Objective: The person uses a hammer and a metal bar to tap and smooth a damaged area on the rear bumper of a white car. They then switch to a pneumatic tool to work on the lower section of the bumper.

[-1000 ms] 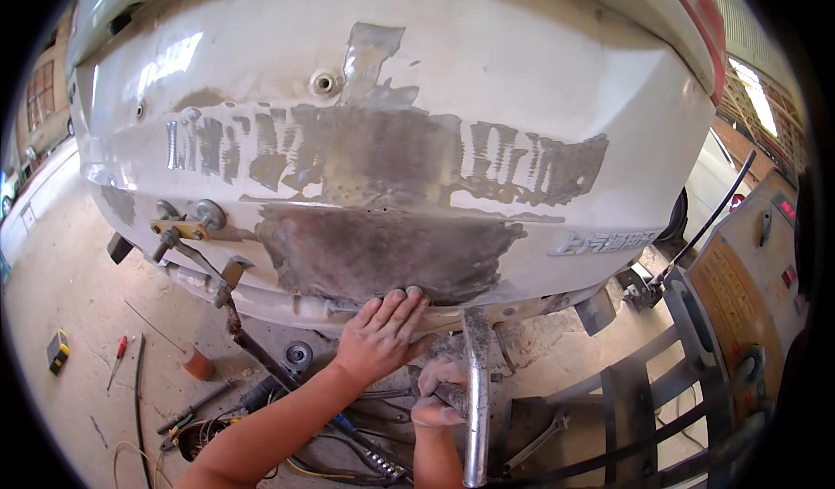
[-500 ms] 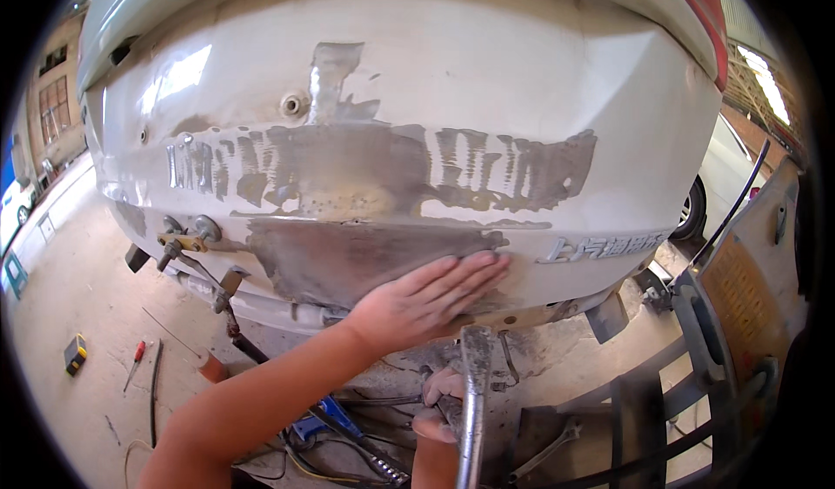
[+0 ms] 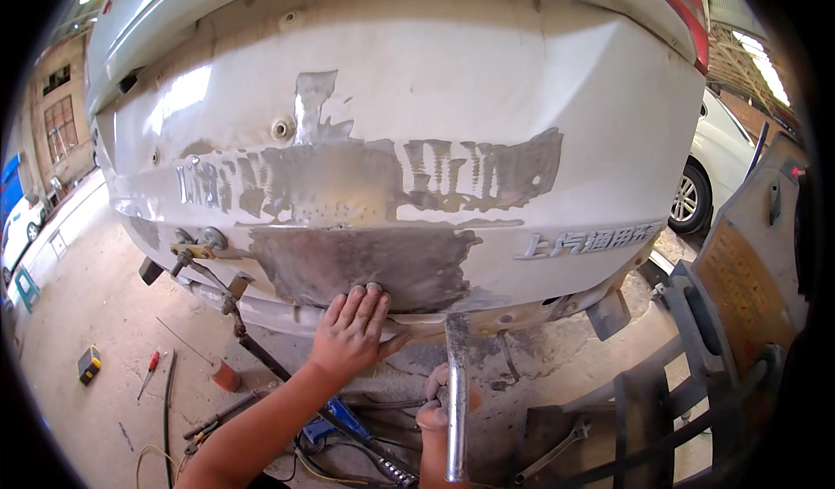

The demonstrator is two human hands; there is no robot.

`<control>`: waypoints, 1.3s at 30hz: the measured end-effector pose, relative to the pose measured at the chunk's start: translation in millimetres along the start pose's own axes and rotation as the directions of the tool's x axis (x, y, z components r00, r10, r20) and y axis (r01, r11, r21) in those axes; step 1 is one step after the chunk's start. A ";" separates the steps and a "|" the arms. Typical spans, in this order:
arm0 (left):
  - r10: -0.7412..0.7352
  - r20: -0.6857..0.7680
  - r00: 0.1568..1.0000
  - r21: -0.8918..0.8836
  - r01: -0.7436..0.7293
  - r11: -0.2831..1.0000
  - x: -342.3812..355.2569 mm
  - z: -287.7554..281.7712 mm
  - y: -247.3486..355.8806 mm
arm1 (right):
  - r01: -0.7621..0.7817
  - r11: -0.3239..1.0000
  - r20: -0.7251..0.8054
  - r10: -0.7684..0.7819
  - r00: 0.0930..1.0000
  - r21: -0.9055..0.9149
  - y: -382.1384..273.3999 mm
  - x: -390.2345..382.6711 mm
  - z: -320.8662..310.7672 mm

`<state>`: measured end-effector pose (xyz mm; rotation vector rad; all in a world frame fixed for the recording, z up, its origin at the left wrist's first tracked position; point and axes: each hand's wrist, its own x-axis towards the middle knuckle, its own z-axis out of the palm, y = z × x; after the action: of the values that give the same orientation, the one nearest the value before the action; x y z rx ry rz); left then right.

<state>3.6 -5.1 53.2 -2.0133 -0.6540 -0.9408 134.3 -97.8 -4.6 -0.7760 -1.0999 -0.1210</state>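
My left hand (image 3: 352,331) lies with its fingers outstretched on the lower edge of a dark grey, bare sanded patch (image 3: 365,267) on a white car's rear panel (image 3: 487,72). Its thumb points right, and dust coats the fingertips. Lower down, my right hand (image 3: 432,415) is closed around a tool with a long shiny metal bar (image 3: 457,402), flattened at its top end. That bar stands upright and hides part of the hand. Above the left hand, a band of streaky ground metal (image 3: 478,176) crosses the panel.
A jointed metal pulling clamp (image 3: 204,259) is fixed at the panel's left. On the floor lie a screwdriver (image 3: 150,374), a yellow-black box-shaped tool (image 3: 90,365), a blue tool (image 3: 335,421), cables and a wrench (image 3: 557,450). A heavy metal frame (image 3: 739,298) stands at right.
My left hand has slid left and down along the panel, from the patch's right side to its lower edge. The metal bar has shifted slightly left, and the view has moved a little.
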 end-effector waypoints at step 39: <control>-0.053 0.180 0.982 -0.200 0.089 0.976 -6.2 -15.8 7.0 | -0.143 0.990 0.021 0.142 0.990 0.019 -13.6 17.7 43.4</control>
<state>-1.2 -22.8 51.4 -2.2891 -0.7540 -0.9136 103.8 -76.1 26.7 -0.8364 -1.0585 0.0185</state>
